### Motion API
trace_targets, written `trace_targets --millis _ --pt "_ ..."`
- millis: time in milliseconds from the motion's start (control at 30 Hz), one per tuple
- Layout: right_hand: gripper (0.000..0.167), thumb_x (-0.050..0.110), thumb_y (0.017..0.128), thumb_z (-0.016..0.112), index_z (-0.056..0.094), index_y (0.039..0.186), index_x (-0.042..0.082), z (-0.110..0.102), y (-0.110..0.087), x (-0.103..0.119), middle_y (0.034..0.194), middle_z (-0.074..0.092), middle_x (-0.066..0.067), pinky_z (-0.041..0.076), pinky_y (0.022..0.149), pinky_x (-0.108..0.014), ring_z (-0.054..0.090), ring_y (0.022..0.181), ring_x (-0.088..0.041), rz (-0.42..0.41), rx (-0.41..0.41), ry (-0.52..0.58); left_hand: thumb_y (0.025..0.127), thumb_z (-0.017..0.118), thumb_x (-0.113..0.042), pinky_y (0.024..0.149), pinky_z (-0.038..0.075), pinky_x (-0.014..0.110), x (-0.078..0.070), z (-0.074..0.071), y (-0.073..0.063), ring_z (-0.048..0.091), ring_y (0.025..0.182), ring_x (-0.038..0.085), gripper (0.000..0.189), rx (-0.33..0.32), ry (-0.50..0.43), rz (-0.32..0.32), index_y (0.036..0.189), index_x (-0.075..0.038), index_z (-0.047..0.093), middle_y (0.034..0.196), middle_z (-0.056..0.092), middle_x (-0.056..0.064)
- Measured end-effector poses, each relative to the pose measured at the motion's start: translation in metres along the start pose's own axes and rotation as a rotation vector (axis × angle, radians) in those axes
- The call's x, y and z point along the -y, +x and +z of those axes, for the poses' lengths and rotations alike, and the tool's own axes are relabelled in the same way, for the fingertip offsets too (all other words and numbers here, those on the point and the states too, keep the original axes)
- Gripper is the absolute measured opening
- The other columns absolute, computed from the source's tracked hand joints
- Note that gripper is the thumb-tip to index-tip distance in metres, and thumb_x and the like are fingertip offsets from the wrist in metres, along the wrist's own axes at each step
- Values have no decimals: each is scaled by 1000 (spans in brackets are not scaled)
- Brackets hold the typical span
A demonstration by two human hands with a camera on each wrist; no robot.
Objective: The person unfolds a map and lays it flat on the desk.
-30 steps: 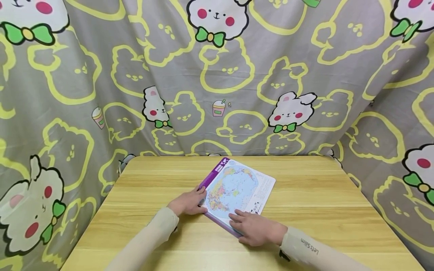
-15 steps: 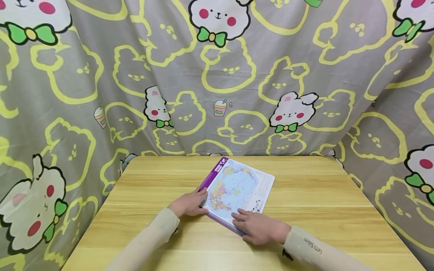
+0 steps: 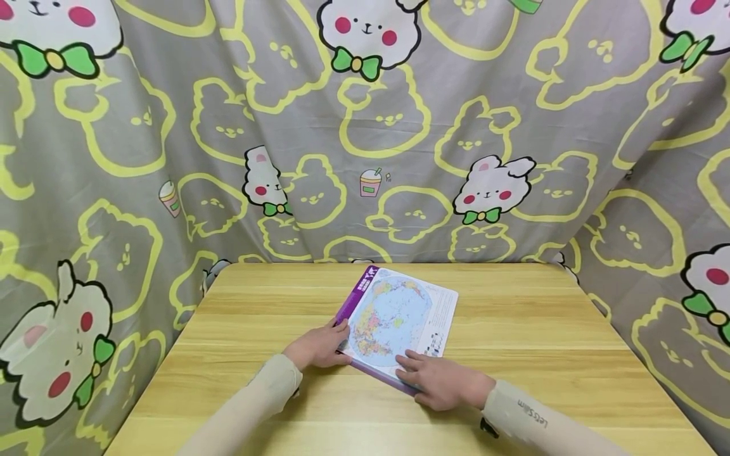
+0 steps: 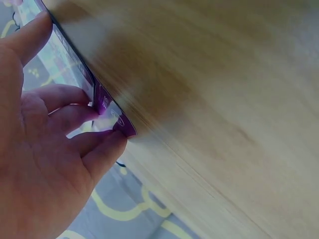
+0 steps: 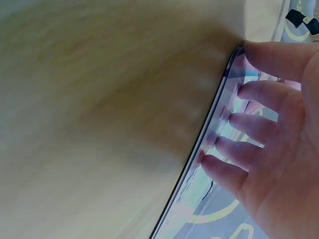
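While fingers [image 3: 415, 367] touch its edges, tabletop [image 3: 530, 335] flanks the map [image 3: 396, 313].

My left hand [image 3: 319, 347] and right hand [image 3: 447, 383] are both bare from the wrist down, and each comes out of a long, close-fitting, smooth sleeve, the left sleeve [image 3: 236, 408] and the right sleeve [image 3: 561, 430] both a plain pale cream. Near my wrists the cloth turns a slightly greyer, looser-looking cuff, with dark printed lettering [image 3: 533, 414] on the right one that seems to read "Let'sSlim", upside down in the head view. A small black piece [image 3: 488, 427] shows beneath my right cuff, its details too small to make out.
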State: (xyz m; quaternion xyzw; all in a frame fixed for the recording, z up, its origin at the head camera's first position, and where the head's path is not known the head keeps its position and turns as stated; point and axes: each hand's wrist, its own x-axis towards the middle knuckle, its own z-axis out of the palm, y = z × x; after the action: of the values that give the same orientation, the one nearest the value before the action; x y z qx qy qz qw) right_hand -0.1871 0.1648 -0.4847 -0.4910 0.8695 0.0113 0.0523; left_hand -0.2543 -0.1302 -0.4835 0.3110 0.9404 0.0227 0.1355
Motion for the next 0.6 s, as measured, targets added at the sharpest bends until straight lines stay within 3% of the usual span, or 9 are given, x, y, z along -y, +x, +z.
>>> trace_targets --millis 600 --pt "52 20 90 57 47 141 17 -3 -8 -13 146 36 -21 33 106 -45 34 133 -38 96 55 60 91 57 -47 105 36 42 -8 2 -9 31 135 35 72 -28 49 33 140 3 42 147 35 20"
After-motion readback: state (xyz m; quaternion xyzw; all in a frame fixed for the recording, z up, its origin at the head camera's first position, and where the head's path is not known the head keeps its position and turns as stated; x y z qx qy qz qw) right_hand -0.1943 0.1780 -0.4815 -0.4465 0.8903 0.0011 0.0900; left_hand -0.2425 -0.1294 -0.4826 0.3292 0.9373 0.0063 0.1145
